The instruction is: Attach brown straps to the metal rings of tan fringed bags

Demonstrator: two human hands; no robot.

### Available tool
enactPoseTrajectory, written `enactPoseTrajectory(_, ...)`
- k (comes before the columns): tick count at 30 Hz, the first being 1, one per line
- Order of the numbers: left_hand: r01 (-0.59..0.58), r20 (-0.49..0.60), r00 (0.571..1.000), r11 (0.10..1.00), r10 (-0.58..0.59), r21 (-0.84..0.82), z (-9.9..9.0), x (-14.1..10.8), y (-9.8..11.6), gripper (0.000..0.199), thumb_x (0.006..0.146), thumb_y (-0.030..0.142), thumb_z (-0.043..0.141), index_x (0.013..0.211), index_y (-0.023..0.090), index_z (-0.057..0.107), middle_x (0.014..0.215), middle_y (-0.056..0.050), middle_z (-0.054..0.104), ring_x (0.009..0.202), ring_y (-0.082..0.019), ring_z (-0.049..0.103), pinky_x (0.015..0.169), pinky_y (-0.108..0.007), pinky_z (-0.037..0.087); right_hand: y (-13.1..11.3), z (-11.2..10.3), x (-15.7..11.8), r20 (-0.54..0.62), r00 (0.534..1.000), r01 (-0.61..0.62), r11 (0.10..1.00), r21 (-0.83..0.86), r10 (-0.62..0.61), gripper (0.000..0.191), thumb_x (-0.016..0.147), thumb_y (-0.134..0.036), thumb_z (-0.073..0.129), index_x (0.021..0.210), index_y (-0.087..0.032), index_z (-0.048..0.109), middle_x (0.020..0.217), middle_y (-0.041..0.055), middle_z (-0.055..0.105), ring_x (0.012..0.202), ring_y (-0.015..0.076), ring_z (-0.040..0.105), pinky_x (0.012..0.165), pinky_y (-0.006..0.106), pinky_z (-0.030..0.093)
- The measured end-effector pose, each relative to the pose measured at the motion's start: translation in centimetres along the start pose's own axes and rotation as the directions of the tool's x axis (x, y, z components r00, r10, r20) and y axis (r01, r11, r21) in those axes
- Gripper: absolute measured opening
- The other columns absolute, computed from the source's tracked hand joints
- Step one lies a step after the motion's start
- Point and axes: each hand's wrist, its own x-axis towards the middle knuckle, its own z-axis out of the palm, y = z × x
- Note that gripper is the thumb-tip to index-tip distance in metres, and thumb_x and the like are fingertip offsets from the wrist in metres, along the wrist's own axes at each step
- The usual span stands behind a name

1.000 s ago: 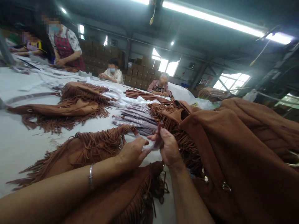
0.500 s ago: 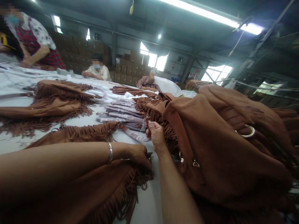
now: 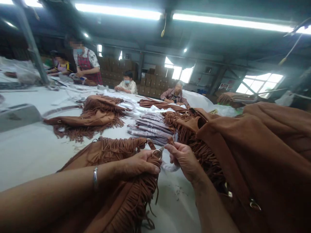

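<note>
My left hand (image 3: 139, 164) is closed on the edge of a brown fringed bag (image 3: 116, 204), beside a metal ring (image 3: 157, 153) at the bag's corner. My right hand (image 3: 182, 157) pinches the end of a brown strap (image 3: 171, 141), with a metal clasp (image 3: 162, 148) at its tip against the ring. Whether the clasp is hooked through the ring cannot be made out. Pale wrapping covers part of the strap below my right fingers.
Brown bags are heaped at the right (image 3: 267, 155). A wrapped stack (image 3: 148, 127) lies beyond my hands, another fringed bag (image 3: 97, 119) at the back left. A grey object (image 3: 19, 116) stands on the white table (image 3: 29, 155). Several people sit or stand at the far side.
The view has swung left. My left hand has lifted the bag's corner, and its ring now shows. My right hand has brought the strap end and clasp up against it.
</note>
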Motion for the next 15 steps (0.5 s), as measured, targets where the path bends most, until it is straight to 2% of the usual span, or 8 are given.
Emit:
enactPoseTrajectory(3,-0.002,0.025,1.000,0.998,0.004,-0.070,0.0,-0.1,-0.3,0.035,0.061,0.016,0.072,0.092,0.012,0.055,0.078,0.000,0.056,0.069,-0.010,0.053,0.065,-0.021,0.040,0.2,1.5,0.0,0.034,0.990,-0.137,0.988,0.069,0.135,0.031,0.065,-0.037,0.072,0.062,-0.015,0.052,0.045,-0.0067,0.044,0.039,0.0048,0.035,0.038,0.017,0.023)
enactPoseTrajectory(7,-0.011,0.096,0.995,0.992,0.023,-0.125,-0.6,-0.1,-0.8,0.039,0.061,0.013,0.072,0.095,0.012,0.053,0.083,-0.002,0.058,0.072,-0.010,0.054,0.068,-0.021,0.040,1.4,2.4,0.4,0.042,0.965,-0.263,0.953,0.147,0.260,0.025,0.066,-0.033,0.066,0.059,-0.016,0.049,0.042,-0.0087,0.038,0.036,0.0037,0.030,0.036,0.017,0.023)
enactPoseTrajectory(9,-0.049,0.060,0.996,0.986,0.059,-0.158,-0.9,-0.2,-1.2,0.041,0.063,0.013,0.072,0.096,0.013,0.049,0.087,-0.002,0.058,0.078,-0.011,0.056,0.074,-0.023,0.041,1.8,2.5,0.7,0.039,0.953,-0.302,0.943,0.144,0.299,0.021,0.066,-0.031,0.064,0.061,-0.015,0.051,0.041,-0.0094,0.036,0.035,0.0033,0.027,0.036,0.016,0.023)
enactPoseTrajectory(12,-0.101,-0.027,0.995,0.979,0.098,-0.179,-1.3,-0.3,-1.7,0.045,0.067,0.015,0.072,0.100,0.015,0.042,0.088,-0.002,0.057,0.083,-0.013,0.057,0.077,-0.026,0.042,2.0,2.2,0.8,0.020,0.939,-0.343,0.936,0.080,0.342,0.019,0.065,-0.029,0.065,0.059,-0.014,0.054,0.038,-0.0083,0.039,0.033,0.0030,0.026,0.034,0.016,0.018)
enactPoseTrajectory(15,-0.129,0.016,0.991,0.972,0.135,-0.198,-1.4,-0.6,-1.7,0.059,0.070,0.012,0.070,0.114,0.020,0.033,0.079,0.002,0.056,0.074,-0.010,0.058,0.071,-0.023,0.043,1.8,1.9,0.7,0.012,0.931,-0.362,0.930,-0.063,0.364,0.021,0.063,-0.028,0.065,0.054,-0.015,0.052,0.037,-0.0063,0.043,0.031,0.0037,0.029,0.032,0.017,0.017)
